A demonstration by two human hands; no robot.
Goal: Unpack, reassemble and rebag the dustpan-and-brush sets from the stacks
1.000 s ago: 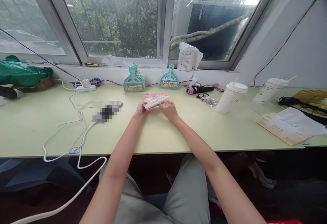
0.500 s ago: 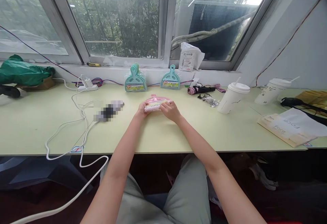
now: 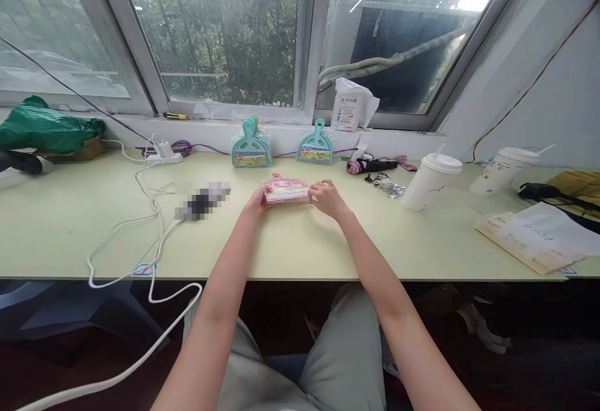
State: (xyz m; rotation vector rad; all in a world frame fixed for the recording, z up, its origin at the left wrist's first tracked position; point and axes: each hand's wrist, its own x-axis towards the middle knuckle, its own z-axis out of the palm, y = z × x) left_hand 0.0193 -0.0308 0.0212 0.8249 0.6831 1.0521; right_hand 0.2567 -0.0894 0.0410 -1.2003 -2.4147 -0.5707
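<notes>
A pink dustpan-shaped item (image 3: 287,191) in clear wrapping, with a printed label along its near edge, is held just above the middle of the table. My left hand (image 3: 257,200) grips its left edge. At its right end, the fingers of my right hand (image 3: 327,198) pinch the edge or the wrapping. Behind it, by the wall, stand a stack of several wrapped green dustpan-shaped items (image 3: 251,143) and, to the right, another green one (image 3: 315,143).
White cables run over the left of the table (image 3: 300,255) from a power strip (image 3: 164,157). To the right are a folded umbrella (image 3: 372,165), keys (image 3: 387,185), two lidded cups (image 3: 429,183) (image 3: 501,170) and a paper bag (image 3: 534,236). A green plastic bag (image 3: 51,125) lies far left.
My right hand has moved from the label's front to the right end of the pink item, so more of the label shows. The view has shifted slightly.
</notes>
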